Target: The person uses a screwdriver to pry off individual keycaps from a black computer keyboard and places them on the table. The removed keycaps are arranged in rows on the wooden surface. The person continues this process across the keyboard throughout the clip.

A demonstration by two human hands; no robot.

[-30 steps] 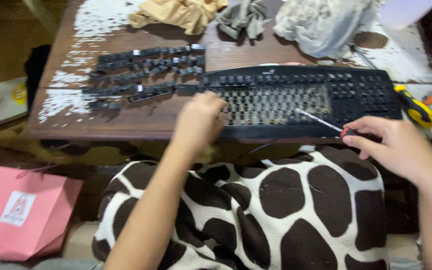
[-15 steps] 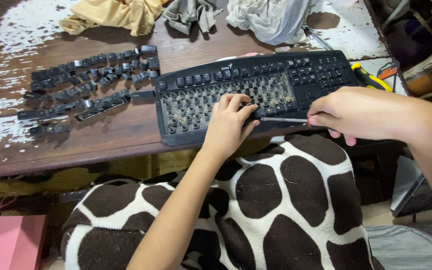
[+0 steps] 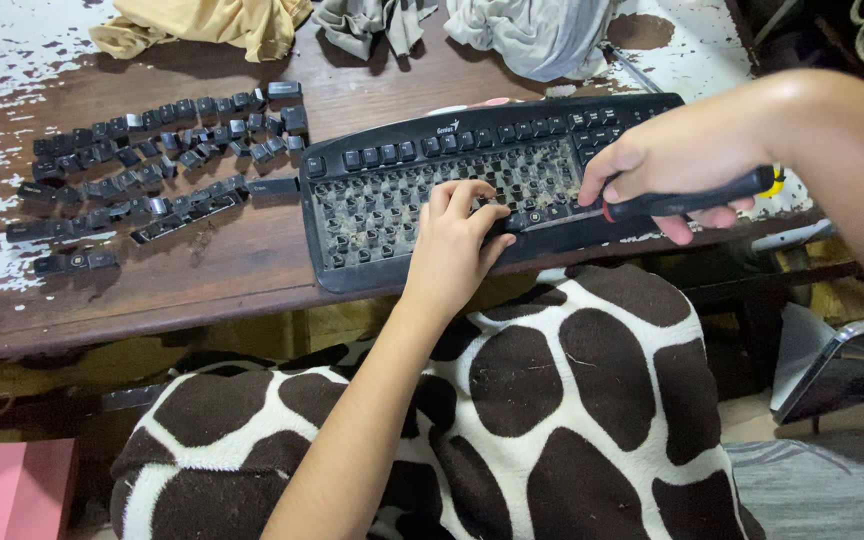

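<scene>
A black keyboard (image 3: 382, 150) lies on a worn wooden table (image 3: 232, 260), most of its main keys taken off so the dusty key sockets show. My left hand (image 3: 455, 245) rests on the keyboard's lower middle, fingers bent over the front edge area. My right hand (image 3: 677, 160) grips a dark-handled screwdriver (image 3: 692, 198), its shaft pointing left along the keyboard's bottom row toward my left fingers. Removed black keycaps (image 3: 152, 165) lie in rows on the table left of the keyboard.
Crumpled cloths, tan (image 3: 202, 25), grey (image 3: 367, 22) and pale (image 3: 532, 35), lie along the table's far side. A brown-and-white spotted cushion (image 3: 552, 420) covers my lap below the table edge. A pink bag (image 3: 7, 490) sits at bottom left.
The view has shifted right and closer. My left hand moved from the keyboard's left part to its lower middle. My right hand came in over the keyboard's right side with the screwdriver.
</scene>
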